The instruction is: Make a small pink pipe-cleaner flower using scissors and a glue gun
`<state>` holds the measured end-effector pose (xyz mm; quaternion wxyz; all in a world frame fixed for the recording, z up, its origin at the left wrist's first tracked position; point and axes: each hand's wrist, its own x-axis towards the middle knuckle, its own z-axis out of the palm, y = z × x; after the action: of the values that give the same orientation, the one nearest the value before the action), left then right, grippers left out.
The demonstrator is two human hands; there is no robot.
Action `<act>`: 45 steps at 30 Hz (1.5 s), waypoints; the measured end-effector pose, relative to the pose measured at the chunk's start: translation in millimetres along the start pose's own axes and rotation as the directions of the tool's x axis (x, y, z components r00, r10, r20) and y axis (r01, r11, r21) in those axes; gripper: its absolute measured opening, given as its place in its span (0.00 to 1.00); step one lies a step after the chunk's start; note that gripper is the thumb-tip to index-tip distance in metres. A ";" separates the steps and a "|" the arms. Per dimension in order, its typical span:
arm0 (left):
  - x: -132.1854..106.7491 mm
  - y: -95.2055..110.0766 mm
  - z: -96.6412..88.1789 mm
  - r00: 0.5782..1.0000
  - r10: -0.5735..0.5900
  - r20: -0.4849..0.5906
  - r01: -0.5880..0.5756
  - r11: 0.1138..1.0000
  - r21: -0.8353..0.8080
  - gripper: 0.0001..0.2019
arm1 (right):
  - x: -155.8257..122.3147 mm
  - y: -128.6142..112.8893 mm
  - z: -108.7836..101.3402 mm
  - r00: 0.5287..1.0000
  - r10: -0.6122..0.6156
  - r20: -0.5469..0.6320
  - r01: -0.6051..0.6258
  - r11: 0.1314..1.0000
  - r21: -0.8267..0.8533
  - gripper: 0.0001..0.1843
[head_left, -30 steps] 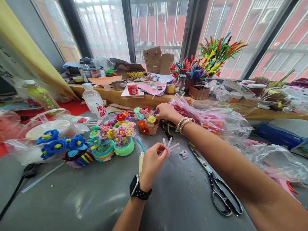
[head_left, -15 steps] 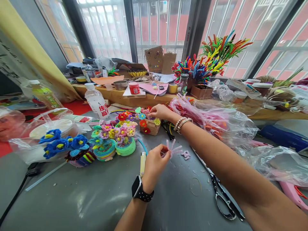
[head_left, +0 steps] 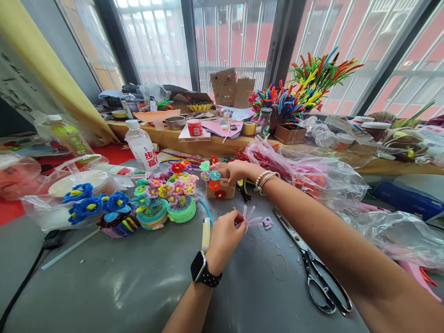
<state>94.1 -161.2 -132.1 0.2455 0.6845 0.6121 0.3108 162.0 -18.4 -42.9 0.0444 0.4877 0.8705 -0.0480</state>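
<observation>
Grey tabletop (head_left: pixel 121 277) by barred windows | centre: left hand (head_left: pixel 224 238) pinches pink pipe-cleaner flower (head_left: pixel 250 218) at its knot so strands fan out | above: right hand (head_left: pixel 239 170) curled at flower basket (head_left: pixel 222 188), grip unclear

Scissors (head_left: pixel 314 270) R of flower basket (head_left: pixel 219 185), on table (head_left: pixel 121 286).

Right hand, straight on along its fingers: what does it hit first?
The small wicker basket of pipe-cleaner flowers. The right hand sits at its right rim, fingers pointing left into the flower heads. It looks to be touching, though depth is unclear.
</observation>
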 end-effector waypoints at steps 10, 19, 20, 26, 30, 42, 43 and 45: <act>-0.2 1.5 0.0 1.000 -0.014 0.011 0.014 0.999 0.036 0.06 | 11.0 -12.0 0.2 0.988 0.081 -0.135 -0.080 0.997 0.010 0.11; -0.1 0.9 0.6 1.000 -0.015 -0.003 0.015 0.999 0.028 0.06 | 17.5 -14.2 8.6 0.985 0.070 -0.157 -0.066 0.997 0.030 0.09; -0.2 1.0 0.4 1.000 -0.016 0.002 0.016 0.999 0.030 0.06 | 17.1 -11.1 8.0 0.984 0.075 -0.163 -0.069 0.997 0.043 0.09; -1.2 1.4 0.6 1.000 -0.015 -0.002 0.015 1.000 0.013 0.06 | 16.5 4.0 1.4 0.961 0.070 -0.268 -0.040 0.992 0.116 0.08; -1.2 0.7 0.9 1.000 -0.012 -0.014 0.012 1.000 0.002 0.06 | 13.2 7.8 -0.6 0.932 0.035 -0.360 0.021 0.989 0.149 0.09; 1.4 3.0 -5.0 0.999 -0.014 -0.048 0.007 0.990 -0.142 0.05 | -6.0 21.5 7.4 0.784 0.191 -0.590 0.188 0.833 0.520 0.09; 2.6 2.5 -7.2 0.998 -0.016 -0.055 0.003 0.972 -0.234 0.05 | -12.2 22.2 7.9 0.750 0.274 -0.602 0.224 0.752 0.621 0.09; 4.9 2.0 -12.3 0.999 -0.022 -0.039 -0.001 0.865 -0.502 0.06 | -30.5 22.9 12.2 0.695 0.465 -0.548 0.322 0.480 0.816 0.07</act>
<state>86.9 -157.1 -121.5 0.4034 0.5870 0.5191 0.4725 197.7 -33.9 -52.1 -0.5486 0.4562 0.6389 -0.2877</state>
